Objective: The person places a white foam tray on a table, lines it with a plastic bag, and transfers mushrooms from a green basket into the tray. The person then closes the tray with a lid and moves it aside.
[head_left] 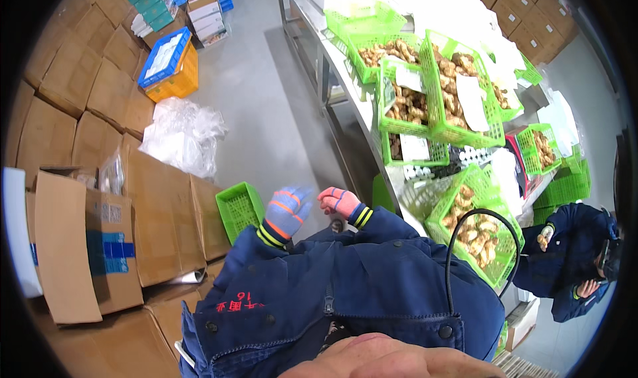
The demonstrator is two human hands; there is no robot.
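Note:
My left hand (286, 212), in a blue-grey knit glove with orange stripes, is held in front of my waist, its fingertips blurred. Close by on its right, my right hand (341, 202) wears a pink glove with blue stripes. Its fingers curl inward, and nothing shows between them. The two hands are apart. Left of my left hand stands an empty green plastic basket (240, 209). To the right, a green basket (438, 223) of pale-stemmed mushrooms (477, 238) is tilted beside the metal table (409, 198), partly behind a black cord loop (451, 258).
Mushroom-filled green baskets (491, 128) are stacked on the table. Cardboard boxes (159, 218) line the left side, with crumpled clear plastic (184, 133) and a blue-and-orange crate (174, 81) beyond. A co-worker (563, 258) at far right holds a mushroom (542, 242).

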